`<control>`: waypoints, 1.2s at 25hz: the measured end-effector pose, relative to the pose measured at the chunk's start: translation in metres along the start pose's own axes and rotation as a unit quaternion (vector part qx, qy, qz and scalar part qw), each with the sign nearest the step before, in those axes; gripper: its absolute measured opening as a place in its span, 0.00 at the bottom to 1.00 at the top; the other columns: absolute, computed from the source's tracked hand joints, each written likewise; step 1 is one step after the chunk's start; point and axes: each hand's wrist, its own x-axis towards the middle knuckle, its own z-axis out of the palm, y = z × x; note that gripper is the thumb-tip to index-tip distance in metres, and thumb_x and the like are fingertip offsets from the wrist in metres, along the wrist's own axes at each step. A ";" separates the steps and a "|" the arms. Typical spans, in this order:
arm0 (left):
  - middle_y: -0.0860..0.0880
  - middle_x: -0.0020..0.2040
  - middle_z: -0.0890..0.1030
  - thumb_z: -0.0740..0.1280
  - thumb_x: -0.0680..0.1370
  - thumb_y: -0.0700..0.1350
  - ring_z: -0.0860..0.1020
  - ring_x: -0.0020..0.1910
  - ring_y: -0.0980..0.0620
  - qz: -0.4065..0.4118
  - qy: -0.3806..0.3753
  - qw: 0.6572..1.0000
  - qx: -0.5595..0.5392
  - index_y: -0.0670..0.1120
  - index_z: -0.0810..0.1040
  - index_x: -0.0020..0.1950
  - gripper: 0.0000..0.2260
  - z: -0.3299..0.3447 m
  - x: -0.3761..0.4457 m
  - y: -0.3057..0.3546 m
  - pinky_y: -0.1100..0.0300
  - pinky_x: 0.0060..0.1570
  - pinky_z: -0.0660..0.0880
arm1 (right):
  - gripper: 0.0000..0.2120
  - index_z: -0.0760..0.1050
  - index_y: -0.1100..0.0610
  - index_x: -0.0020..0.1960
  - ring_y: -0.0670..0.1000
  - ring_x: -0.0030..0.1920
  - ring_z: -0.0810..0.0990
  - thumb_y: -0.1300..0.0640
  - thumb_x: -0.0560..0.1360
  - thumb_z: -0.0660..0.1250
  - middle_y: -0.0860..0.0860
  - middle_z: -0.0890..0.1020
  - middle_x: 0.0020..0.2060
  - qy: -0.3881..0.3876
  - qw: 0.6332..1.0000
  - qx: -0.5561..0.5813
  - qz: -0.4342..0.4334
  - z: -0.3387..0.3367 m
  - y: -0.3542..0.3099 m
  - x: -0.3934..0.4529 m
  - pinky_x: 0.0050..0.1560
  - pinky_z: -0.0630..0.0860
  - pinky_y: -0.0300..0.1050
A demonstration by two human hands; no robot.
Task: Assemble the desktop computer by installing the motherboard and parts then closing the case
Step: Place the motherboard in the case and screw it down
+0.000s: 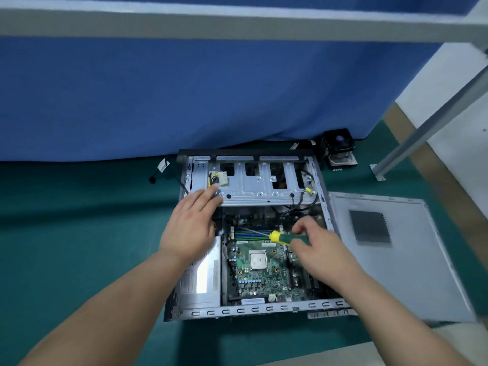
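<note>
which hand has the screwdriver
The right hand grips the green-and-yellow screwdriver over the motherboard; the left hand rests flat on the drive cage.

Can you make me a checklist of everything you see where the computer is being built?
Surface: green mat, bare beside the case.
Job's things: open grey metal computer case lying flat; green motherboard inside; grey side panel off, lying to the right.
Clutter: black cooler fan behind the case.
Hands: left hand rests on the drive cage, fingers straight; right hand grips a green-and-yellow screwdriver.
Cables: yellow-black wires with white plug; black cable on the mat.
Surroundings: blue cloth, grey metal frame.
</note>
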 end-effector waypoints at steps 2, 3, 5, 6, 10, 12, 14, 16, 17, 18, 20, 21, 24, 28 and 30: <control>0.56 0.83 0.59 0.61 0.78 0.43 0.59 0.79 0.50 -0.008 -0.014 1.000 -0.004 0.52 0.68 0.78 0.27 -0.003 -0.001 0.001 0.50 0.80 0.56 | 0.07 0.74 0.41 0.54 0.41 0.27 0.77 0.46 0.77 0.63 0.45 0.82 0.33 -0.003 0.999 0.031 0.029 -0.010 0.002 -0.013 0.24 0.68 0.35; 0.56 0.83 0.59 0.61 0.79 0.43 0.59 0.79 0.50 -0.009 -0.018 1.000 -0.007 0.52 0.67 0.79 0.27 -0.005 0.000 0.003 0.49 0.80 0.55 | 0.05 0.76 0.40 0.52 0.40 0.30 0.79 0.43 0.77 0.65 0.44 0.82 0.35 0.000 0.998 0.050 0.048 -0.016 0.004 -0.019 0.25 0.68 0.33; 0.55 0.83 0.58 0.62 0.79 0.43 0.58 0.80 0.50 -0.009 -0.020 1.000 -0.005 0.51 0.67 0.79 0.27 -0.006 -0.002 0.004 0.49 0.80 0.54 | 0.07 0.81 0.41 0.50 0.39 0.39 0.81 0.39 0.77 0.69 0.42 0.84 0.41 -0.007 0.992 0.101 0.074 -0.025 0.010 -0.029 0.35 0.72 0.31; 0.54 0.83 0.58 0.62 0.80 0.43 0.58 0.80 0.49 -0.007 -0.019 1.000 -0.001 0.51 0.67 0.79 0.27 -0.006 -0.002 0.004 0.48 0.80 0.54 | 0.08 0.82 0.42 0.50 0.41 0.43 0.82 0.40 0.77 0.70 0.43 0.85 0.43 -0.008 0.985 0.147 0.090 -0.028 0.014 -0.032 0.42 0.74 0.34; 0.53 0.85 0.51 0.63 0.80 0.43 0.49 0.82 0.42 -0.014 -0.040 0.999 0.027 0.54 0.61 0.81 0.29 -0.009 -0.001 0.011 0.43 0.80 0.48 | 0.04 0.80 0.49 0.53 0.51 0.49 0.83 0.51 0.81 0.69 0.51 0.87 0.42 0.036 0.925 0.353 0.137 -0.051 0.039 -0.024 0.58 0.73 0.49; 0.50 0.85 0.51 0.65 0.78 0.40 0.46 0.83 0.41 0.009 -0.048 0.998 0.043 0.56 0.60 0.81 0.32 -0.012 0.013 0.020 0.43 0.80 0.40 | 0.06 0.77 0.54 0.54 0.53 0.49 0.81 0.52 0.81 0.67 0.52 0.88 0.43 0.068 0.913 0.366 0.169 -0.063 0.056 -0.007 0.56 0.73 0.53; 0.49 0.84 0.55 0.65 0.79 0.41 0.49 0.83 0.44 0.068 -0.060 0.995 0.039 0.55 0.61 0.81 0.32 -0.013 0.038 0.035 0.47 0.81 0.41 | 0.07 0.77 0.54 0.50 0.54 0.46 0.78 0.51 0.80 0.67 0.51 0.87 0.44 0.093 0.921 0.316 0.209 -0.071 0.078 0.017 0.53 0.75 0.53; 0.50 0.85 0.51 0.63 0.81 0.45 0.49 0.83 0.46 0.077 -0.101 0.992 0.007 0.57 0.56 0.83 0.32 -0.012 0.065 0.051 0.49 0.80 0.43 | 0.09 0.77 0.56 0.49 0.56 0.45 0.79 0.50 0.78 0.69 0.55 0.84 0.45 0.085 0.930 0.255 0.252 -0.071 0.098 0.043 0.55 0.79 0.57; 0.51 0.85 0.46 0.63 0.82 0.48 0.45 0.83 0.47 0.062 -0.127 0.990 0.005 0.59 0.51 0.83 0.33 -0.008 0.076 0.058 0.48 0.80 0.41 | 0.11 0.77 0.57 0.50 0.56 0.45 0.80 0.49 0.77 0.71 0.56 0.83 0.45 0.066 0.933 0.229 0.271 -0.070 0.105 0.053 0.54 0.82 0.58; 0.51 0.84 0.40 0.62 0.82 0.52 0.41 0.83 0.47 0.041 -0.153 0.987 0.021 0.60 0.44 0.83 0.36 -0.002 0.083 0.064 0.47 0.80 0.37 | 0.11 0.77 0.57 0.51 0.56 0.46 0.82 0.49 0.76 0.72 0.56 0.83 0.46 0.039 0.936 0.202 0.287 -0.068 0.112 0.064 0.50 0.84 0.56; 0.50 0.82 0.30 0.61 0.81 0.60 0.31 0.81 0.46 0.009 -0.187 0.980 0.073 0.62 0.28 0.79 0.43 0.011 0.086 0.069 0.45 0.78 0.30 | 0.11 0.76 0.56 0.51 0.55 0.47 0.83 0.49 0.77 0.73 0.55 0.82 0.47 -0.020 0.946 0.129 0.298 -0.059 0.120 0.084 0.43 0.85 0.51; 0.50 0.80 0.27 0.61 0.81 0.62 0.28 0.79 0.46 0.002 -0.185 0.979 0.087 0.63 0.24 0.77 0.44 0.017 0.085 0.069 0.46 0.77 0.28 | 0.11 0.76 0.56 0.50 0.55 0.46 0.83 0.50 0.77 0.72 0.55 0.82 0.48 -0.047 0.952 0.083 0.291 -0.053 0.124 0.094 0.41 0.84 0.49; 0.52 0.80 0.26 0.62 0.79 0.63 0.26 0.78 0.48 -0.007 -0.155 0.984 0.086 0.63 0.23 0.76 0.46 0.025 0.083 0.066 0.50 0.73 0.21 | 0.03 0.74 0.55 0.50 0.51 0.40 0.78 0.57 0.79 0.67 0.55 0.81 0.49 -0.072 0.961 -0.004 0.268 -0.034 0.134 0.122 0.38 0.80 0.44; 0.52 0.81 0.29 0.63 0.79 0.62 0.27 0.79 0.49 -0.011 -0.133 0.986 0.103 0.62 0.26 0.78 0.46 0.029 0.082 0.067 0.49 0.73 0.22 | 0.12 0.73 0.55 0.59 0.54 0.46 0.79 0.63 0.78 0.60 0.55 0.80 0.51 -0.068 0.960 -0.102 0.253 -0.017 0.137 0.138 0.45 0.79 0.49; 0.52 0.82 0.30 0.63 0.79 0.61 0.28 0.80 0.48 -0.013 -0.127 0.985 0.112 0.62 0.27 0.79 0.46 0.031 0.081 0.068 0.48 0.74 0.23 | 0.19 0.71 0.54 0.65 0.57 0.50 0.80 0.67 0.77 0.57 0.54 0.81 0.54 -0.058 0.957 -0.161 0.236 -0.009 0.136 0.140 0.43 0.75 0.50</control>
